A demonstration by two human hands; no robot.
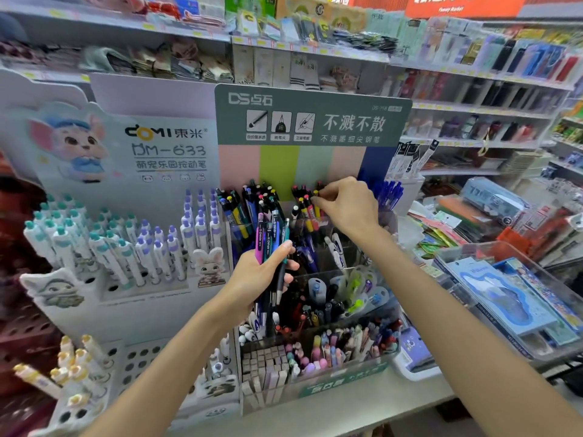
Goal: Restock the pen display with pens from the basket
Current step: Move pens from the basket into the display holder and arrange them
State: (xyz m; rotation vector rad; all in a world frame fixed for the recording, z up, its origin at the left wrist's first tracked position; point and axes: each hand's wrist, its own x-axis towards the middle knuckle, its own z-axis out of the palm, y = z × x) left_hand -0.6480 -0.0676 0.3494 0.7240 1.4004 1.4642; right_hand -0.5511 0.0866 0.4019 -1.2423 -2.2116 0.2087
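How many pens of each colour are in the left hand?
Pink pen: 1
Black pen: 1
Blue pen: 1
Teal pen: 1
Total: 4 showing in the left hand; more may be hidden.
The right hand pinches a yellow-tipped pen at the display.

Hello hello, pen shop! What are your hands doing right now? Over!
Left hand grips a bunch of pens. Right hand pinches a yellow-tipped pen at the display's back row. Nothing blocking.

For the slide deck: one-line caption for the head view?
Left hand grips a bundle of pens while right hand pinches a pen in the display rack.
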